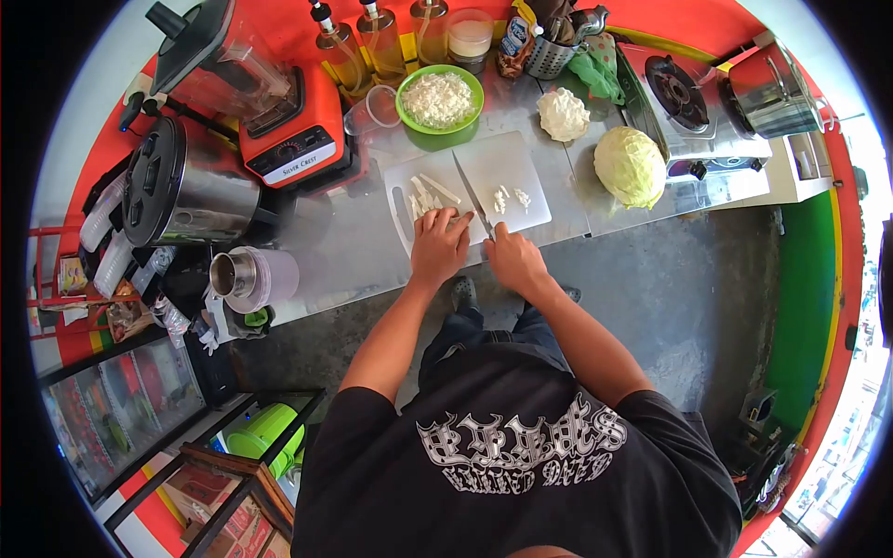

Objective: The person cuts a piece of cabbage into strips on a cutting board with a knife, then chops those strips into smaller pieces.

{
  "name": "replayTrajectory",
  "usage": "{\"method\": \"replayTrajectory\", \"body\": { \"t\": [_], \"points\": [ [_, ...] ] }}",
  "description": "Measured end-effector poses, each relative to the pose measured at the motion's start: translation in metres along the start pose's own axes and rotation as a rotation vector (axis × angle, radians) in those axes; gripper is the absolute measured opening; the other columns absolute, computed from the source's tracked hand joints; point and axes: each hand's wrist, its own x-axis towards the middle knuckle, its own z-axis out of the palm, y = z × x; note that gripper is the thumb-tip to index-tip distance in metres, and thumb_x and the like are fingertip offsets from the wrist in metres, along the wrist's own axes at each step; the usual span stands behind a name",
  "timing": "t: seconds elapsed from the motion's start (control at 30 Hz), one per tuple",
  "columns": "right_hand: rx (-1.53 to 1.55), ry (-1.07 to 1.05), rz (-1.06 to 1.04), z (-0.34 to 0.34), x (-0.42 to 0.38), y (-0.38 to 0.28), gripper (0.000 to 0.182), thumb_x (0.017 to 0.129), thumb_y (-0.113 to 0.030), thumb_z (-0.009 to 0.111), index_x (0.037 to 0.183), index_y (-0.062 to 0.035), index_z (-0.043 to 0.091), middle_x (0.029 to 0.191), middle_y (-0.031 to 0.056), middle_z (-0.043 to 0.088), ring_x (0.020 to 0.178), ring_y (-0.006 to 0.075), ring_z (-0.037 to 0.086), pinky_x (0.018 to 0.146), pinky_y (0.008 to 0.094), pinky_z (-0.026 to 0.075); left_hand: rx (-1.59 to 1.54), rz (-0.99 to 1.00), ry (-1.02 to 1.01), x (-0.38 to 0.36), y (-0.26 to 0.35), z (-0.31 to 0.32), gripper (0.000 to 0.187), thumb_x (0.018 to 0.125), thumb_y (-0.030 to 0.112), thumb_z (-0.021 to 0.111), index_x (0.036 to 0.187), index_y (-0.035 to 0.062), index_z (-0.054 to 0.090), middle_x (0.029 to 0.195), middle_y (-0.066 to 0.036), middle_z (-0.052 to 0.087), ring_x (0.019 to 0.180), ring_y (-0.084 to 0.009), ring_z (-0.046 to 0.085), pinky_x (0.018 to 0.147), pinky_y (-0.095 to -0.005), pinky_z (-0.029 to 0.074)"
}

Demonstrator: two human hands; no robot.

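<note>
Clasping the knife (pixel 470 188) by its handle, my right hand (pixel 514 258) is aiming the blade toward eleven o'clock over the cutting board (pixel 511 164). White strips (pixel 440 189) are lying at the board's nine o'clock, chopped bits (pixel 500 199) at three. Left hand (pixel 439 246) fingertips are resting by the strips; whether they're pinching one, I cannot tell. Off the board, a cabbage (pixel 630 167) is sitting at three o'clock, a green bowl (pixel 445 139) at eleven.
</note>
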Motion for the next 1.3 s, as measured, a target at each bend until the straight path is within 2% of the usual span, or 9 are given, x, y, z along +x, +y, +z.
{"method": "replayTrajectory", "body": {
  "t": [0.2,0.37,0.47,0.53,0.67,0.77,0.83,1.2,1.3],
  "points": [
    [-0.051,0.005,-0.008,0.003,0.002,-0.002,0.030,0.100,-0.027,0.058,0.106,0.0019,0.052,0.089,0.0294,0.071,0.083,0.0472,0.071,0.074,0.0556,0.057,0.010,0.005,0.048,-0.001,0.000,0.002,0.034,0.090,0.020,0.067,0.124,0.0164,0.069,0.119,-0.002,0.063,0.120,-0.0276,0.052,0.103,-0.0450,0.038],
    [-0.107,-0.016,0.002,0.003,0.000,0.000,0.030,0.099,-0.027,0.059,0.105,0.0011,0.052,0.085,0.0272,0.072,0.082,0.0463,0.072,0.074,0.0550,0.058,-0.035,-0.082,0.010,0.001,0.000,0.000,0.027,0.089,0.021,0.067,0.115,0.0130,0.068,0.124,-0.002,0.061,0.121,-0.0284,0.051,0.105,-0.0456,0.036],
    [-0.112,-0.009,0.009,0.001,-0.002,-0.001,0.029,0.099,-0.027,0.059,0.105,0.0009,0.053,0.083,0.0265,0.072,0.081,0.0466,0.072,0.073,0.0549,0.058,-0.024,-0.055,0.003,0.000,-0.001,0.000,0.024,0.089,0.020,0.067,0.112,0.0130,0.067,0.123,-0.002,0.060,0.120,-0.0281,0.051,0.105,-0.0455,0.036],
    [-0.061,-0.044,0.034,-0.001,-0.003,-0.002,0.031,0.100,-0.028,0.058,0.109,0.0003,0.051,0.087,0.0292,0.070,0.084,0.0498,0.069,0.076,0.0590,0.054,-0.006,-0.045,0.002,-0.001,-0.002,0.001,0.025,0.089,0.020,0.067,0.113,0.0141,0.068,0.123,-0.001,0.060,0.120,-0.0281,0.052,0.104,-0.0453,0.037],
    [-0.063,-0.022,0.022,-0.004,-0.001,-0.003,0.030,0.100,-0.028,0.058,0.108,0.0003,0.051,0.086,0.0288,0.070,0.084,0.0497,0.069,0.076,0.0590,0.054,0.042,-0.004,0.018,0.000,-0.001,0.000,0.023,0.090,0.022,0.067,0.113,0.0177,0.069,0.121,-0.001,0.058,0.119,-0.0263,0.051,0.102,-0.0450,0.039],
    [-0.074,0.014,-0.033,-0.008,-0.001,-0.004,0.031,0.099,-0.027,0.060,0.105,0.0015,0.053,0.084,0.0272,0.071,0.081,0.0471,0.071,0.073,0.0559,0.057,0.052,0.004,0.016,0.000,-0.001,0.002,0.025,0.090,0.022,0.068,0.115,0.0191,0.070,0.120,-0.002,0.058,0.118,-0.0259,0.051,0.102,-0.0448,0.040],
    [-0.069,-0.017,-0.023,-0.005,-0.001,-0.002,0.030,0.100,-0.028,0.057,0.108,0.0001,0.051,0.086,0.0291,0.070,0.083,0.0495,0.069,0.076,0.0592,0.054,0.043,0.005,0.014,0.000,0.000,0.001,0.025,0.090,0.021,0.067,0.115,0.0189,0.069,0.120,-0.002,0.058,0.118,-0.0264,0.051,0.102,-0.0452,0.040],
    [-0.095,-0.016,0.048,0.010,0.001,0.009,0.030,0.101,-0.031,0.057,0.109,-0.0021,0.050,0.086,0.0288,0.071,0.083,0.0495,0.069,0.075,0.0590,0.054,0.007,-0.046,-0.042,-0.002,-0.001,0.001,0.028,0.094,0.022,0.061,0.121,0.0172,0.066,0.124,-0.001,0.059,0.120,-0.0264,0.052,0.105,-0.0449,0.038],
    [-0.098,-0.002,0.057,0.010,0.000,0.011,0.030,0.101,-0.031,0.056,0.109,-0.0025,0.049,0.085,0.0285,0.071,0.083,0.0497,0.069,0.075,0.0588,0.055,0.028,0.006,-0.029,-0.002,-0.002,0.002,0.030,0.093,0.021,0.062,0.122,0.0178,0.066,0.125,-0.001,0.059,0.121,-0.0256,0.052,0.104,-0.0447,0.038]
  ]
}}
